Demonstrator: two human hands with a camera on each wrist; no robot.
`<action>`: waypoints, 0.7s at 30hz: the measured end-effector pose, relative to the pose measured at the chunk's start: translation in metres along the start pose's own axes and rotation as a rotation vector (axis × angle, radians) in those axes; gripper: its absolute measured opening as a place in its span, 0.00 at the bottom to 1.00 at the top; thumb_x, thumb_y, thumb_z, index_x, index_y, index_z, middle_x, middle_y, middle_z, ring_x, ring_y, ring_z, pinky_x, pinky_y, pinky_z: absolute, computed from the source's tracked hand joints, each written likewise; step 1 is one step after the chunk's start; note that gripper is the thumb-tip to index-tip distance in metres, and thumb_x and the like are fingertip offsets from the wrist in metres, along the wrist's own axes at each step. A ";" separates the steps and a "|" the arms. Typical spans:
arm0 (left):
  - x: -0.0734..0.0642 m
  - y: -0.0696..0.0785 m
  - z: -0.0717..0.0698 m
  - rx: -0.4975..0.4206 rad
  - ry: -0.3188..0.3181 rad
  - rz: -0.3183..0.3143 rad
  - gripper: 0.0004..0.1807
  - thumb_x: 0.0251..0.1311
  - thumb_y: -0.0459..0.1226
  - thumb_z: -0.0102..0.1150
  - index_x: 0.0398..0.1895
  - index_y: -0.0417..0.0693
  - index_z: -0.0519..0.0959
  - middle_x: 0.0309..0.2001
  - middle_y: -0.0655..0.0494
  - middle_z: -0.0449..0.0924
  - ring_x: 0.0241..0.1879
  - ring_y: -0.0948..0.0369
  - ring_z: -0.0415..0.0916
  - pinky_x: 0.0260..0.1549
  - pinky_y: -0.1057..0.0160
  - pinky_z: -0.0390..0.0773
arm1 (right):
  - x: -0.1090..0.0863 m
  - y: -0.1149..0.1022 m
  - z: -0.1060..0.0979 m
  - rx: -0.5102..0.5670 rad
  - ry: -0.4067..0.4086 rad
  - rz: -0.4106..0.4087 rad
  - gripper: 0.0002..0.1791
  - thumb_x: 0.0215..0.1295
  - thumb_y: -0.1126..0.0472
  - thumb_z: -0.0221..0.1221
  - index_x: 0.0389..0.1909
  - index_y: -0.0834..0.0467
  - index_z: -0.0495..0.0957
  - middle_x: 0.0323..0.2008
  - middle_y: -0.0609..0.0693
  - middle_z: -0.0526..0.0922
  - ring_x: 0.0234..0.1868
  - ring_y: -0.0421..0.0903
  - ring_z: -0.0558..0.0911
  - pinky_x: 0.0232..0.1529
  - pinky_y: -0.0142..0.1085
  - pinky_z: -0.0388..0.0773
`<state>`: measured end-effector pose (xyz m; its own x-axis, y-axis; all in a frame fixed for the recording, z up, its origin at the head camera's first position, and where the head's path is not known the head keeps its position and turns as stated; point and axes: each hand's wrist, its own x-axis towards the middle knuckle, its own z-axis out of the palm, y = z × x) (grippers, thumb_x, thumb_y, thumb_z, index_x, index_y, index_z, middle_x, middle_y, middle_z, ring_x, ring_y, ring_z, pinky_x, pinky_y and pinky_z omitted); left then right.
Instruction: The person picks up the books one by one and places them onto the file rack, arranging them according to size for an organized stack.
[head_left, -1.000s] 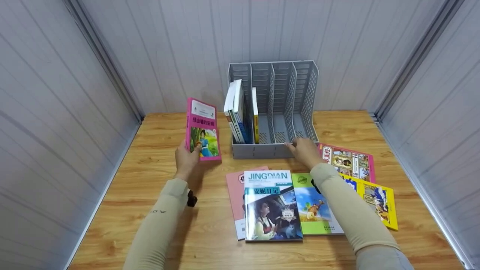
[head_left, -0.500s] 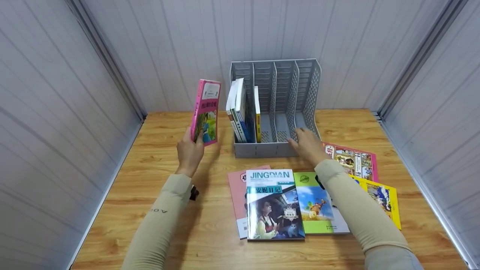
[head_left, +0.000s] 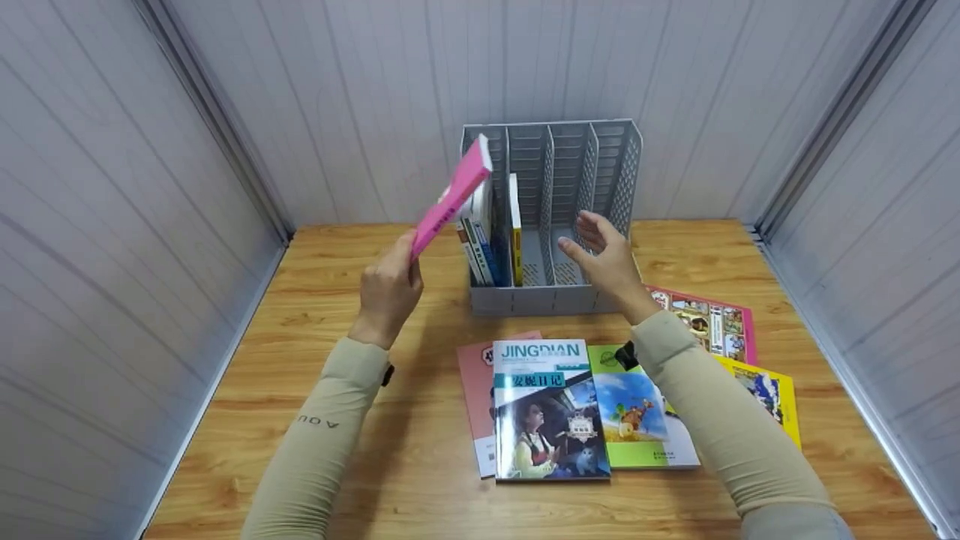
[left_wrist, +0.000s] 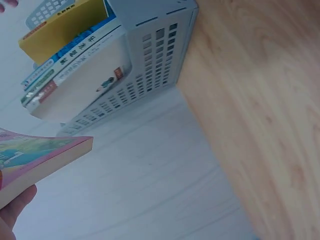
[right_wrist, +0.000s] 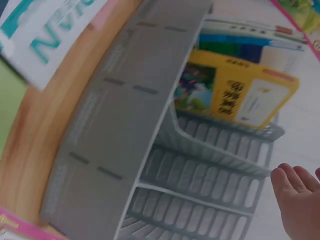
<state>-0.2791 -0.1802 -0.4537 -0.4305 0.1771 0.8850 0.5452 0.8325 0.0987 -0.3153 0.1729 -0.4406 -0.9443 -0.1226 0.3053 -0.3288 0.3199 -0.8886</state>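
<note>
My left hand grips a pink book by its lower end. The book is raised and tilted, spine toward me, and overlaps the left part of the grey file rack in the head view. In the left wrist view the pink book shows its page edges and part of its cover. My right hand is raised before the rack's right compartments, fingers spread, holding nothing. White-covered books lean in the leftmost compartment. A yellow book stands in the second one.
In front of the rack lie a dark-covered magazine-like book, a pale pink book partly under it, and a green book. A pink-edged book and a yellow book lie at right, partly behind the right sleeve. Panel walls enclose the table.
My left hand has lifted the pink book and carried it rightward toward the rack, turning its spine to me. My right hand has risen from the rack's front edge.
</note>
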 end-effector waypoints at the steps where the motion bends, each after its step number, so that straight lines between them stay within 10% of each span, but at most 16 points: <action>1: 0.002 0.002 0.000 0.030 0.006 0.039 0.15 0.69 0.23 0.64 0.57 0.30 0.80 0.44 0.35 0.90 0.34 0.43 0.91 0.29 0.46 0.90 | -0.001 -0.005 0.001 0.028 0.001 -0.002 0.40 0.77 0.54 0.67 0.82 0.63 0.63 0.78 0.63 0.71 0.79 0.60 0.72 0.82 0.49 0.69; 6: 0.009 0.013 0.002 0.133 0.033 0.189 0.16 0.68 0.24 0.65 0.57 0.31 0.80 0.51 0.36 0.91 0.37 0.44 0.93 0.31 0.51 0.91 | -0.009 -0.023 0.009 0.197 -0.050 -0.040 0.45 0.75 0.61 0.68 0.85 0.64 0.56 0.81 0.63 0.66 0.79 0.62 0.72 0.79 0.47 0.72; 13: 0.017 0.028 0.004 0.253 0.045 0.362 0.10 0.73 0.30 0.65 0.54 0.34 0.84 0.50 0.39 0.92 0.45 0.46 0.94 0.31 0.57 0.91 | -0.022 -0.039 0.025 0.501 -0.152 -0.091 0.73 0.54 0.36 0.80 0.86 0.67 0.47 0.81 0.68 0.65 0.79 0.63 0.72 0.70 0.34 0.79; 21: 0.021 0.041 0.008 0.359 0.009 0.532 0.10 0.81 0.34 0.57 0.54 0.38 0.84 0.51 0.43 0.92 0.44 0.47 0.93 0.31 0.57 0.91 | -0.039 -0.056 0.041 0.678 -0.124 -0.053 0.68 0.46 0.34 0.84 0.80 0.63 0.62 0.67 0.52 0.83 0.62 0.41 0.84 0.66 0.31 0.82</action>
<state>-0.2716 -0.1385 -0.4346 -0.1610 0.6115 0.7747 0.4069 0.7563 -0.5124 -0.2597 0.1213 -0.4164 -0.9058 -0.2412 0.3483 -0.2564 -0.3422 -0.9040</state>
